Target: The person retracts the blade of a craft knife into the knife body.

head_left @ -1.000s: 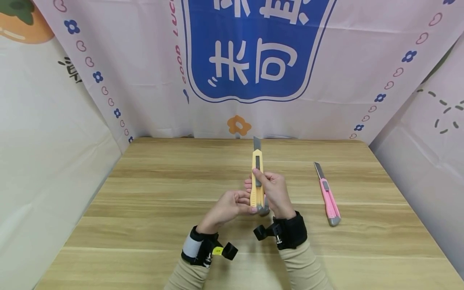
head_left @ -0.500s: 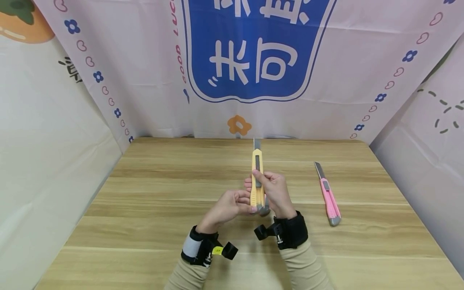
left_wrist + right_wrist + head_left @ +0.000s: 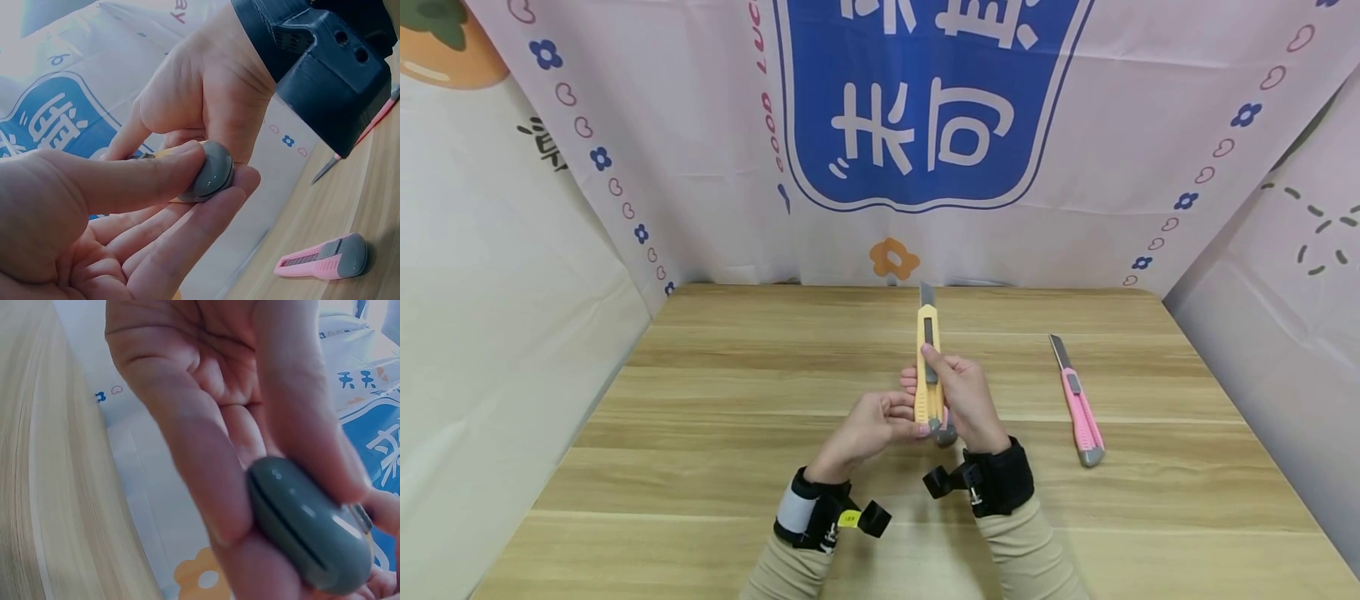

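Note:
A yellow utility knife [image 3: 922,400] with its blade out points away from me in both hands. My left hand [image 3: 865,429] pinches its rear end; in the left wrist view, the thumb lies over the grey end cap [image 3: 214,175]. My right hand [image 3: 970,404] grips the handle farther up, thumb at the grey slider. Below the hands a pink utility knife [image 3: 325,257] lies on the table, mostly hidden in the head view. The right wrist view shows the left-hand fingers around the cap [image 3: 312,525] up close.
Another pink utility knife [image 3: 1081,412], blade extended, lies to the right on the wooden table [image 3: 737,358]. A printed cloth [image 3: 715,192] hangs behind the table's far edge, and pale cloths flank it on both sides.
The yellow knife and right hand have shifted very slightly left in the head view. Both hands keep their hold, and the pink knife on the right stays where it was.

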